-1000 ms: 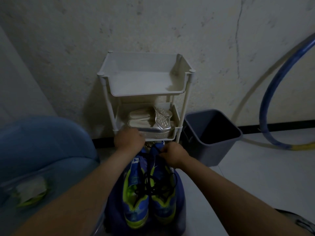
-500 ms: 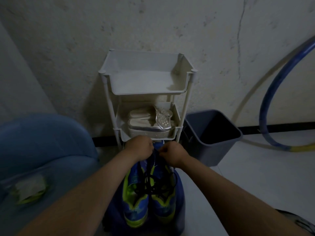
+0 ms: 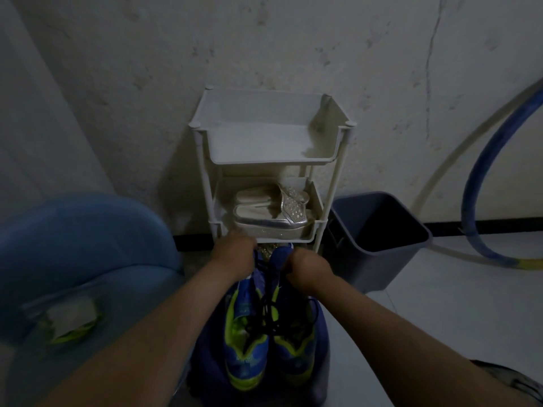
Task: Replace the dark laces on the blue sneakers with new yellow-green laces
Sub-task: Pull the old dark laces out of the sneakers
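The blue sneakers (image 3: pixel 249 348) lie side by side at lower centre, toes toward the camera, with the dark laces (image 3: pixel 271 318) tangled across both. The left hand (image 3: pixel 235 254) and right hand (image 3: pixel 307 270) each curl around a heel end, gripping it. Unlacing seems not yet begun; next, a lace end needs freeing. Above, a white shelf rack (image 3: pixel 338 160) holds silver sandals (image 3: pixel 270 214) on its middle tier. The grey bin (image 3: pixel 382 259) at right is too dark inside to read. A blurred yellow-green packet (image 3: pixel 70 320) sits at the blue tub (image 3: pixel 88 230), lower left.
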A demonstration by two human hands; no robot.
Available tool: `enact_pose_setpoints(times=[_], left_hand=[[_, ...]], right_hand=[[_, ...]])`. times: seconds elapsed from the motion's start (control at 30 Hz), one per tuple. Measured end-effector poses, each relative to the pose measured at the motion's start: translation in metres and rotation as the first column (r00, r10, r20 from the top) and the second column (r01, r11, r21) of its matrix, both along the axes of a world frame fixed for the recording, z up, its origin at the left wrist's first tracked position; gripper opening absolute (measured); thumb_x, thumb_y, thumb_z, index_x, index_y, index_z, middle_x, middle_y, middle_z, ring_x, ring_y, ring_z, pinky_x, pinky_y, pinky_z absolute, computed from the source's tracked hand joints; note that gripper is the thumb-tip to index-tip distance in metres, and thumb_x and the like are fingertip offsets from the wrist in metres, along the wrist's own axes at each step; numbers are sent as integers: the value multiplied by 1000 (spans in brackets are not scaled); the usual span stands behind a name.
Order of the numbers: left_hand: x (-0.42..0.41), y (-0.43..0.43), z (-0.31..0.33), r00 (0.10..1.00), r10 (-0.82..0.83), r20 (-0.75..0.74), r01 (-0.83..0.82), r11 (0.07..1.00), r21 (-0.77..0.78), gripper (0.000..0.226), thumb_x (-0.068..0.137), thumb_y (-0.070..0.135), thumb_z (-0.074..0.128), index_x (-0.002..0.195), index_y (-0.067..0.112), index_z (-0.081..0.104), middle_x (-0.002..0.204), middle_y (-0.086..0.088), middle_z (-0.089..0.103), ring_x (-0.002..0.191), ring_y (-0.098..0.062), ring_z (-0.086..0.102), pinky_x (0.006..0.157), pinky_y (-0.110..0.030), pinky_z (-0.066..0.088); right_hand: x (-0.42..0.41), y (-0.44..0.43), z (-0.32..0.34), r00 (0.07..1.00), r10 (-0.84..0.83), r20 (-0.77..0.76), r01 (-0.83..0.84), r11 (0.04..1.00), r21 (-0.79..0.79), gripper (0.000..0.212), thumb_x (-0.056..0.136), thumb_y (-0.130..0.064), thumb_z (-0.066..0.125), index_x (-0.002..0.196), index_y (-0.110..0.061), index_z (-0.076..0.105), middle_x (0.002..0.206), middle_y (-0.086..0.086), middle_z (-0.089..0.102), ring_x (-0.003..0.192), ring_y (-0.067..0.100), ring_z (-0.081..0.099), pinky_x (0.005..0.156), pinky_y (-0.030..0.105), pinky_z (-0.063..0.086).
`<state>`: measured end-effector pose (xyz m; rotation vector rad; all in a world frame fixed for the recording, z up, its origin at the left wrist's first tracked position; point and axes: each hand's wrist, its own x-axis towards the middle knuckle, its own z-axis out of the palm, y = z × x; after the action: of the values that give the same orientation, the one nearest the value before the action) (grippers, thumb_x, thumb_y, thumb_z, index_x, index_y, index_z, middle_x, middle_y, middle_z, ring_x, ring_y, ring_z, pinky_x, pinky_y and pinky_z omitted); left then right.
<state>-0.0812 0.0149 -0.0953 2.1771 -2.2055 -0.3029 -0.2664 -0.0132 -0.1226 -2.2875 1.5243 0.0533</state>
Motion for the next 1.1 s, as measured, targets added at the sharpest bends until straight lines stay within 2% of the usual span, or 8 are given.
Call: enact_pose_setpoints(times=[0.13,0.23,0.43,0.7,0.83,0.93,1.03,1.1], left_hand=[[-19,6,-3,972,-101,-211,116,991,61,19,84,33,60,95,25,73,103,-1,66,97,-22,63,84,-36,53],[-29,10,-12,968,-115,-223,146,981,128,25,77,44,61,87,23,68,90,1,68,87,-19,63,82,-34,52],[-31,10,-14,971,-88,-223,118,985,125,40,74,41,65,111,24,61,108,1,63,104,-19,56,95,-36,43],[-36,9,-17,957,-61,-285,110,981,158,49,78,31,66,127,29,60,120,2,54,111,-17,53,94,-33,48],[-40,5,-20,965,-88,-248,115,989,95,22,83,31,65,104,28,71,110,4,64,103,-15,60,87,-32,51],[-43,2,-20,967,-59,-248,78,995,67,10,86,31,66,92,27,72,102,5,69,95,-16,63,83,-32,53],[-45,-1,-21,972,-70,-224,83,995,48,7,85,29,65,87,26,71,98,1,69,93,-20,63,79,-33,52],[-44,-2,-23,975,-76,-209,86,996,39,7,84,27,65,86,24,71,97,-2,69,92,-22,63,78,-33,52]], right_hand=[[5,2,3,1000,-4,-28,3,999,-34,20,93,-26,60,108,-16,67,109,8,66,101,27,65,83,37,54],[6,2,3,1000,-4,13,5,999,-50,16,94,-31,59,105,-22,67,100,4,65,96,24,65,80,35,53],[1,-1,-3,999,32,-13,-33,999,-42,22,96,-37,55,111,-28,69,107,2,66,96,21,64,81,36,54],[-18,-8,2,942,-255,218,258,966,15,11,97,-23,48,101,-18,56,99,7,63,92,26,62,75,37,52],[-22,-5,0,929,-255,268,245,967,73,6,96,-22,49,94,-22,55,97,6,64,88,24,61,73,35,51],[-23,-3,4,929,-224,294,213,975,67,18,91,-16,54,105,-23,62,109,4,66,99,23,62,79,32,51],[-19,-1,12,945,-75,320,59,996,61,38,85,-13,59,120,-26,64,116,-1,65,107,18,61,87,32,50],[-15,0,11,968,10,251,-26,998,60,26,86,-23,62,111,-29,70,108,-3,68,101,16,62,80,28,48]])
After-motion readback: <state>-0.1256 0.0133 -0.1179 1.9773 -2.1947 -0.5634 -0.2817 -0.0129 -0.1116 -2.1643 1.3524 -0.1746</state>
